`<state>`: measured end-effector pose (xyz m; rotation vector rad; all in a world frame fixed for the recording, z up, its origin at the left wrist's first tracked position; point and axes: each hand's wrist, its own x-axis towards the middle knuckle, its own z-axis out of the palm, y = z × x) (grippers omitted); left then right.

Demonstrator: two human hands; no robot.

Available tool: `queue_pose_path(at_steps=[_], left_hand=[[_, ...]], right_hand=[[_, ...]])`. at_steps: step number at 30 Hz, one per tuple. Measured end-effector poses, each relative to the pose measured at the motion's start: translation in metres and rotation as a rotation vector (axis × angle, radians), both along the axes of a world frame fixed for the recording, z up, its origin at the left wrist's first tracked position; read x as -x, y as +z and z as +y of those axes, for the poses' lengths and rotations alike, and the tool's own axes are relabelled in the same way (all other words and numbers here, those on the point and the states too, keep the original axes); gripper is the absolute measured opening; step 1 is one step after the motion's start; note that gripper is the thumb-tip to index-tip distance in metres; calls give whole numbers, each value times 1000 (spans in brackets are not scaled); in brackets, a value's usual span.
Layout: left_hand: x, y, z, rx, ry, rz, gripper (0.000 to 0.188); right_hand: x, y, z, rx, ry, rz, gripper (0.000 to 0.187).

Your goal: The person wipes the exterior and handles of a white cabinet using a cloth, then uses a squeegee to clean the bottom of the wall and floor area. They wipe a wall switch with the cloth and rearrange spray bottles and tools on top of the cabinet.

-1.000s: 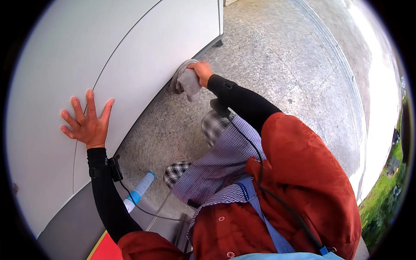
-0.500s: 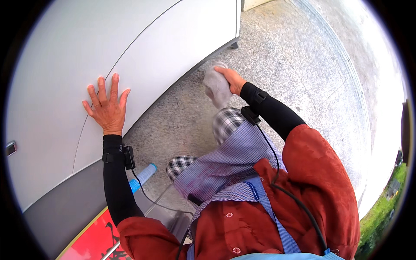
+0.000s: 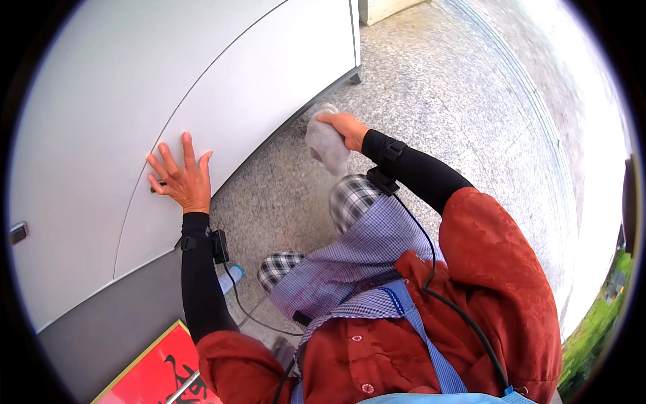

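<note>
My left hand (image 3: 185, 180) lies with fingers spread against the front of a white cabinet (image 3: 235, 87). A dark handle (image 3: 157, 187) shows partly from under its fingers; I cannot tell if they touch it. To the right, my right hand (image 3: 347, 129) is closed around a crumpled greyish cloth (image 3: 327, 146). The cloth hangs over the floor, close to the cabinet's lower edge. Another handle (image 3: 19, 232), metallic, sits on the cabinet at the far left.
Speckled stone floor (image 3: 417, 94) stretches to the right. A short cabinet foot (image 3: 355, 79) stands at the far corner. Near my left forearm are a blue-capped, pale blue cylinder (image 3: 230, 278) and a red panel with black brushwork (image 3: 155, 367). Cables (image 3: 431, 249) run along both my arms.
My left hand has slid right and slightly down over the cabinet, uncovering part of the handle. My right hand has moved a little left and down with the cloth.
</note>
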<state>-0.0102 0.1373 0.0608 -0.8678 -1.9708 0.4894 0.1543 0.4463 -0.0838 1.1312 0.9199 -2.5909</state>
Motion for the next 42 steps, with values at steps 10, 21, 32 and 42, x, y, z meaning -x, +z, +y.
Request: queue_pose_path(at_steps=[10, 21, 32, 42], left_hand=[[15, -25, 0, 20, -87, -79, 117], [10, -32, -4, 18, -94, -56, 108], [-2, -39, 35, 82, -101, 21, 90], [-5, -48, 71, 387, -214, -40, 68]], right_hand=[[38, -14, -23, -179, 166, 49, 52], [95, -14, -38, -327, 78, 68, 41], [88, -36, -41, -831, 231, 154, 55], [76, -41, -34, -1183, 459, 199, 51]])
